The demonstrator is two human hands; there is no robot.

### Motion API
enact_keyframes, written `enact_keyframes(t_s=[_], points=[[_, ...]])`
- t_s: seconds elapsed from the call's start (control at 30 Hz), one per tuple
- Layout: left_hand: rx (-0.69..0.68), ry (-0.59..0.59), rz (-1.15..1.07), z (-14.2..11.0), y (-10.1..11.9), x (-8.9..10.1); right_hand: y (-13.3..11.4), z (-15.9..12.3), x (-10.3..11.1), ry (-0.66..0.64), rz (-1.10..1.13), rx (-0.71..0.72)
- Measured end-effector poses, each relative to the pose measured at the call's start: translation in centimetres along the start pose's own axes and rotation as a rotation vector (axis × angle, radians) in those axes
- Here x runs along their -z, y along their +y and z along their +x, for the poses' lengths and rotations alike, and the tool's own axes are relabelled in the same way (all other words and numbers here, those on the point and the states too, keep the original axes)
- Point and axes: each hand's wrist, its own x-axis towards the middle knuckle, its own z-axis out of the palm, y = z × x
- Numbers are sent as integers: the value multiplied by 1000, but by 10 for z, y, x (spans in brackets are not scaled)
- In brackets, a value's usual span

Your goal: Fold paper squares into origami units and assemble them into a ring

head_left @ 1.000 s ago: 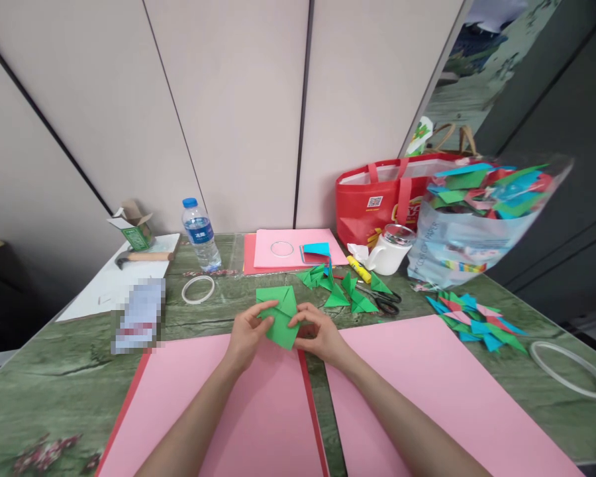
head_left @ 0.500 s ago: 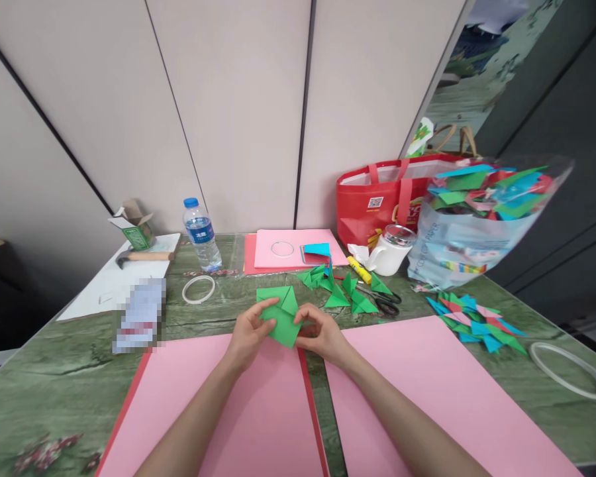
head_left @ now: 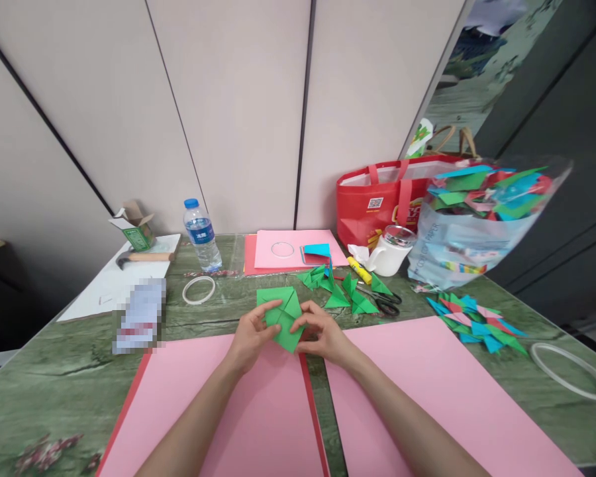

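Observation:
A folded piece of green paper (head_left: 289, 309) with crossing creases and flaps is held between both hands, above the far edge of the left pink sheet (head_left: 258, 411). My left hand (head_left: 252, 338) pinches its left side, index finger lying across the front and thumb below. At the right edge, my right hand (head_left: 320, 331) grips the paper with its fingertips on the front; its thumb is lower, by the bottom corner. Just beyond my right hand, several folded green paper pieces (head_left: 360, 303) lie beside black-handled scissors (head_left: 388, 305).
Another pink sheet (head_left: 427, 384) lies to the right. Behind stand a water bottle (head_left: 201, 235), a white mug (head_left: 391, 252), a red bag (head_left: 357, 205) and a plastic bag of coloured paper (head_left: 457, 245). A hammer (head_left: 146, 257) lies at left, white rings (head_left: 198, 290) on the table.
The green paper has tilted slightly and shifted a little right in my hands. My right fingers have moved across its right edge onto the front. Everything else stays put.

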Motion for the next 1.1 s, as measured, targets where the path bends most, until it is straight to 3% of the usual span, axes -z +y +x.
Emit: enact_keyframes(t_s=[0.2,0.43,0.6,0.83,1.0,1.1], points=[[-15,49,121,1,-2,-1,5,2,-2,31,-10,24],[-62,-31,32,-3,-1,-4,8,5,-12,311,122,-77],[-42,-17,166,-4,-3,-4,7,4,-14,361,173,-116],[-74,21,160,-5,-3,-9,10,3,-19,387,216,-150],[-66,73,177,-4,-5,-11,8,3,-17,404,38,-27],[-98,93,159,-3,-8,-9,7,3,-14,374,45,52]])
